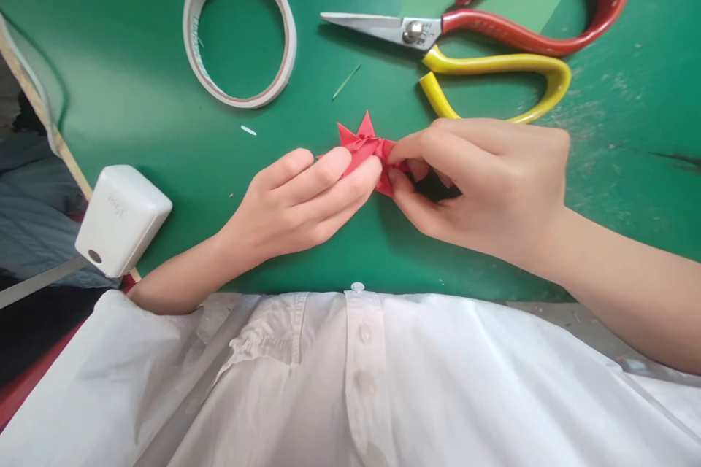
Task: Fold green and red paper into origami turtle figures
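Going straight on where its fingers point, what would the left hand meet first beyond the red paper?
Most likely the right hand, which grips the red paper; exact depth is unclear.

Before me there is a green table top [629, 197], on which soft light is shining, with whitish wear marks toward my right. Its left edge [74, 169] is pale beige, and beyond it the room is rather dark. Below, at my right, I see a greyish floor [569, 315].
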Action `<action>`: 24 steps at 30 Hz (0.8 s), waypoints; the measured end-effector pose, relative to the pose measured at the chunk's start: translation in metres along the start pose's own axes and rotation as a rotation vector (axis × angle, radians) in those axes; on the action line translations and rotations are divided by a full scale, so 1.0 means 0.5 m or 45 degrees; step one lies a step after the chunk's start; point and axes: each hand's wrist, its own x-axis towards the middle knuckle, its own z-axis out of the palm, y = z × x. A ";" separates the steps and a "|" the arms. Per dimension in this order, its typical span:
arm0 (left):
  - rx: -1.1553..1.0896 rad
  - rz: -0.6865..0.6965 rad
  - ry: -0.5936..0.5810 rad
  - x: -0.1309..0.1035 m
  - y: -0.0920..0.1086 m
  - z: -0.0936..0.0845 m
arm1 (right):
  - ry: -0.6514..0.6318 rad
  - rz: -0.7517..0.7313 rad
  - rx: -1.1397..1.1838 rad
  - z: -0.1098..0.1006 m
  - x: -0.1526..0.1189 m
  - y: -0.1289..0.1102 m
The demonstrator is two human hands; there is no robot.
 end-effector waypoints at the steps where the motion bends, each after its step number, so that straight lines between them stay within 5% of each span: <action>1: 0.035 0.039 0.015 0.002 -0.003 -0.002 | -0.018 0.014 -0.010 -0.001 0.000 0.000; 6: 0.039 0.119 0.087 0.002 -0.012 -0.007 | 0.057 -0.063 0.017 -0.004 0.001 0.004; 11: -0.121 -0.005 -0.109 -0.006 -0.007 -0.007 | 0.024 -0.036 0.021 -0.005 -0.002 0.009; 17: -0.171 -0.166 -0.021 0.000 0.007 -0.003 | 0.044 -0.064 -0.035 -0.001 0.000 0.009; 24: -0.014 -0.126 -0.033 -0.005 0.007 -0.003 | -0.143 -0.009 -0.205 -0.004 0.006 0.005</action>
